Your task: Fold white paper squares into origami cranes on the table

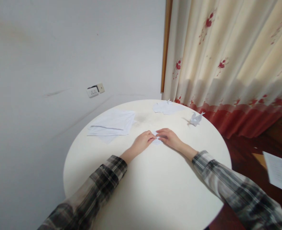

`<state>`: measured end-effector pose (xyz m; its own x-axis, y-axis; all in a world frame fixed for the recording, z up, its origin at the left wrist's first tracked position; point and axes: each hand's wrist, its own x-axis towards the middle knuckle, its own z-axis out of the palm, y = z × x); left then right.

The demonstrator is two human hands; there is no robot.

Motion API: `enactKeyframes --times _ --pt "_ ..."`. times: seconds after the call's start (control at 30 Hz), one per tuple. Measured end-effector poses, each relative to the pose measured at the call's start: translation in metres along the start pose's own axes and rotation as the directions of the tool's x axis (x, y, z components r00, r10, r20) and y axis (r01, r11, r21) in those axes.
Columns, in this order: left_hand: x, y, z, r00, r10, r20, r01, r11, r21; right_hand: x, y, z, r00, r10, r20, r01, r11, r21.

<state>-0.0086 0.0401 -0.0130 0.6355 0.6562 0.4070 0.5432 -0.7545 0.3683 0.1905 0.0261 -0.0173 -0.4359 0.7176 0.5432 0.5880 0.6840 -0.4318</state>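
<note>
The round white table (pixel 145 179) fills the space before me. Across its left part lies my stack of paper (pixel 114 119), overlapping sheets. Beyond the table's right edge, a written sheet (pixel 278 172) is cut off by the frame, its lines too faint to read. Past the table's middle, my left hand (pixel 143 140) pinches a small folded paper (pixel 157 141); my right hand (pixel 169 138) touches it, fingers slightly parted, and whether they grip I cannot tell. My fingers partly cover it: one corner points towards me, its long axis unclear.
</note>
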Motion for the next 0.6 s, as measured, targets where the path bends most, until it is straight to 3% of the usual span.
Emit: enactKeyframes --times 0.2,0.43,0.6 --pt "-0.002 0.002 0.002 0.999 0.046 0.009 -0.047 0.992 0.113 0.0 -0.003 -0.003 0.998 0.037 0.057 -0.038 0.999 0.008" --pt "-0.002 0.018 -0.009 0.997 0.081 0.0 -0.078 0.956 0.282 0.004 -0.011 -0.013 0.993 0.055 0.1 -0.037 0.985 -0.17" --pt "-0.001 0.019 -0.011 0.997 0.067 -0.033 -0.054 0.952 0.302 0.004 -0.014 -0.018 0.997 0.012 0.077 0.008 0.966 -0.258"
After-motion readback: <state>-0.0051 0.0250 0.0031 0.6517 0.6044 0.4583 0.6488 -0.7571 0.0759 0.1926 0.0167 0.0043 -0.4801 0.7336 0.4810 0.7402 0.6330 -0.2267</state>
